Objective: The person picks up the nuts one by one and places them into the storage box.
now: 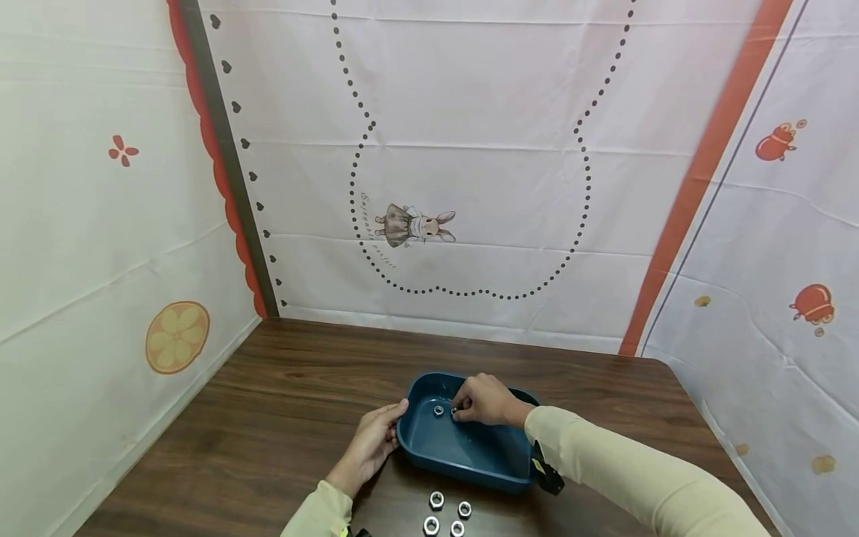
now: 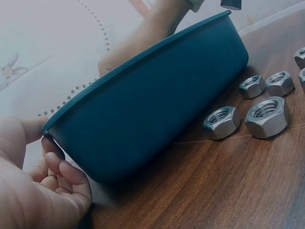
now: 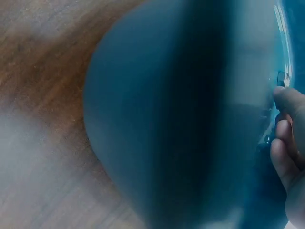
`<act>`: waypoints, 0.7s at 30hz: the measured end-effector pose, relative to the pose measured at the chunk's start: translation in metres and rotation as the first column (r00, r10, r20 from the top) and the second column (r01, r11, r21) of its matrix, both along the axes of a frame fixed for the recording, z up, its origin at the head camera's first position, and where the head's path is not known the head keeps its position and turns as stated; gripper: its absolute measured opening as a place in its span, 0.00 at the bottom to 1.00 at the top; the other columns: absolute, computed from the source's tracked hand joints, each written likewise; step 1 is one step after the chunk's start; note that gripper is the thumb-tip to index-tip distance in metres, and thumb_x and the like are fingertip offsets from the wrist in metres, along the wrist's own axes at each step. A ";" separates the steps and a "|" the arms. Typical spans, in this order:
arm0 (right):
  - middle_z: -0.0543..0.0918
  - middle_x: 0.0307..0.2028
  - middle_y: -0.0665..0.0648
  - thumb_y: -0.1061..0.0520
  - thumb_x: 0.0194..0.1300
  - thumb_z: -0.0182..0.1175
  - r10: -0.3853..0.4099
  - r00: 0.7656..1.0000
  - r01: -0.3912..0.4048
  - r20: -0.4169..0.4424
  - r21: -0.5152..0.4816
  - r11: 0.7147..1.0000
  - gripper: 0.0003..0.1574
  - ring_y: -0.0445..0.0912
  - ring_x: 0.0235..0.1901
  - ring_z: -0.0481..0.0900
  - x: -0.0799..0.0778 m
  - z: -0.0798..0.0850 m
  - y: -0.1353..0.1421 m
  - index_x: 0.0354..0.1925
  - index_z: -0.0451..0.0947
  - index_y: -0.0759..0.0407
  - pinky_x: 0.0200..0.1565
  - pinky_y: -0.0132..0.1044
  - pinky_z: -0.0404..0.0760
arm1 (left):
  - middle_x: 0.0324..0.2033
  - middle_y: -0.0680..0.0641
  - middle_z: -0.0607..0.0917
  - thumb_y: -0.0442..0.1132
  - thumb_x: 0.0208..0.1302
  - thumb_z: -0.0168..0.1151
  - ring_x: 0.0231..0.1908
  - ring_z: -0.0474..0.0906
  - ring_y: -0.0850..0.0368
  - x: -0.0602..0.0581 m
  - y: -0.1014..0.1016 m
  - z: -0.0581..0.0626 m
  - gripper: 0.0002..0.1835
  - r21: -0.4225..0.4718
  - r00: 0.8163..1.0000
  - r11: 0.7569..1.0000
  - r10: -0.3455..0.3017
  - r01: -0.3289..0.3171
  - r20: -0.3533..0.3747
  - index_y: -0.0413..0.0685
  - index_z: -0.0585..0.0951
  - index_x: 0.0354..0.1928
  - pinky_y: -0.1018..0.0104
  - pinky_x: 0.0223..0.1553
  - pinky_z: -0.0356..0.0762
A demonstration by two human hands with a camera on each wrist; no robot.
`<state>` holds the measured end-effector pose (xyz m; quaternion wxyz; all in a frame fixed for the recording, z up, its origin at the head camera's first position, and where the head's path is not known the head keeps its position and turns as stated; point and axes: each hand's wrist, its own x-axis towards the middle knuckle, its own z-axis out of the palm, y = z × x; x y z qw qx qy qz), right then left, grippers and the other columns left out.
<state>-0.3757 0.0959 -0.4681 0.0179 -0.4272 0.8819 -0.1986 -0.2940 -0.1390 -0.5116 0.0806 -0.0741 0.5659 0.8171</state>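
A blue rectangular tray [image 1: 463, 471] sits on the wooden table. My left hand [image 1: 373, 441] grips its left end; in the left wrist view, the thumb lies at the rim and the other fingers curl below it. Reaching over the tray's right side, my right hand [image 1: 485, 399] pinches a small metal nut [image 1: 454, 412] at the tray's floor. Another nut [image 1: 438, 410] lies in the tray, just left of those fingertips. The right wrist view is largely blocked by the blurred tray wall [image 3: 128, 109], with the right hand [image 3: 291, 129] at its edge.
Several steel hex nuts of differing sizes, among them a large nut [image 2: 268, 117], lie on the table [image 1: 282, 418] in front of the tray. White printed cloth [image 1: 470, 186] hangs behind the table and along both sides.
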 end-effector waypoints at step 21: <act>0.80 0.26 0.43 0.50 0.61 0.66 -0.135 0.990 0.127 -0.043 -0.151 0.980 0.14 0.33 0.23 0.72 0.031 0.046 0.004 0.41 0.85 0.57 0.26 0.28 0.73 | 0.22 0.55 0.79 0.47 0.63 0.64 0.20 0.71 0.66 -0.001 -0.001 0.003 0.24 -0.015 1.000 1.000 0.015 -0.015 0.006 0.33 0.76 0.49 0.72 0.27 0.71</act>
